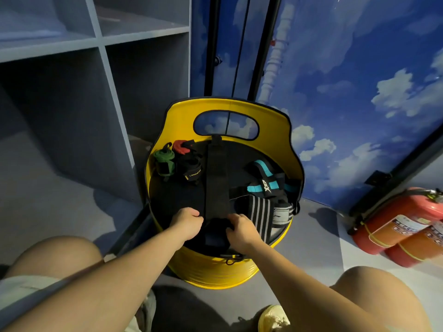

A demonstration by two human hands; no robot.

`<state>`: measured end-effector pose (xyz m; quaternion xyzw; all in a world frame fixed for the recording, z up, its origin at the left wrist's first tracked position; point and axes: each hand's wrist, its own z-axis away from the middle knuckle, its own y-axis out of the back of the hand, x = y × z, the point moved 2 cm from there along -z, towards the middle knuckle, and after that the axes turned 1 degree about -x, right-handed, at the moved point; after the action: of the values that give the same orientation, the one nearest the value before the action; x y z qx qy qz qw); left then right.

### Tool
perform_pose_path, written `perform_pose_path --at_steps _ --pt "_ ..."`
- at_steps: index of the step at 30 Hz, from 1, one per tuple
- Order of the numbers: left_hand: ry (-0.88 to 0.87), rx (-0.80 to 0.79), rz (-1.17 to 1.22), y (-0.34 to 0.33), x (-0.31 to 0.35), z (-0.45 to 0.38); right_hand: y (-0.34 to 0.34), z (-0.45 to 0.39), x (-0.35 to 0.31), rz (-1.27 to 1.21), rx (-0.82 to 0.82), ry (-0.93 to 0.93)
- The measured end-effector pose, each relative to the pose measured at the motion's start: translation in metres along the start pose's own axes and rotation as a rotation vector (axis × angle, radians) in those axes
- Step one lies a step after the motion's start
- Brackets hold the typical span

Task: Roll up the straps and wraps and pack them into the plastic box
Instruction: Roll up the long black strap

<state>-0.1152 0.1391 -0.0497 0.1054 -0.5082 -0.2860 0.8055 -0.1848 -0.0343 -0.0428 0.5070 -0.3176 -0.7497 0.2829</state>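
A long black strap (217, 178) lies stretched across the black seat of a yellow drum stool (296, 161). Its near end is bunched into a roll between both hands. My left hand (188, 222) grips the roll's left side with curled fingers. On the right side, my right hand (241, 230) grips it too. At the seat's far left stand a rolled green wrap (164, 161) and a rolled black wrap with a red strap (189, 164). A black and teal wrap (266, 182) and a grey striped wrap (261, 213) lie unrolled on the right. No plastic box is in view.
Grey open shelving (100, 44) stands to the left of the stool. Two red fire extinguishers (407, 226) lie on the floor at the right, against a blue cloud-painted wall (359, 92). My knees and one shoe frame the bottom of the view.
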Motion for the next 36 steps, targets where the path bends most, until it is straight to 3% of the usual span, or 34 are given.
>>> perform_pose_path --at_steps 14,20,30,33,36 --pt "0.153 0.052 0.263 -0.032 -0.003 -0.041 -0.011 -0.031 0.016 0.264 0.125 0.160" --pt "0.223 0.022 0.348 -0.033 -0.003 -0.037 -0.020 -0.024 0.008 0.561 0.163 0.232" --pt "0.213 -0.065 0.496 -0.023 -0.010 -0.018 -0.022 -0.019 0.010 0.449 0.108 0.320" --pt "0.148 -0.066 0.386 -0.020 -0.011 -0.020 -0.017 -0.020 0.009 0.383 0.137 0.322" --pt "-0.080 0.002 -0.091 -0.014 -0.007 -0.022 -0.009 -0.021 0.010 0.222 0.158 0.270"
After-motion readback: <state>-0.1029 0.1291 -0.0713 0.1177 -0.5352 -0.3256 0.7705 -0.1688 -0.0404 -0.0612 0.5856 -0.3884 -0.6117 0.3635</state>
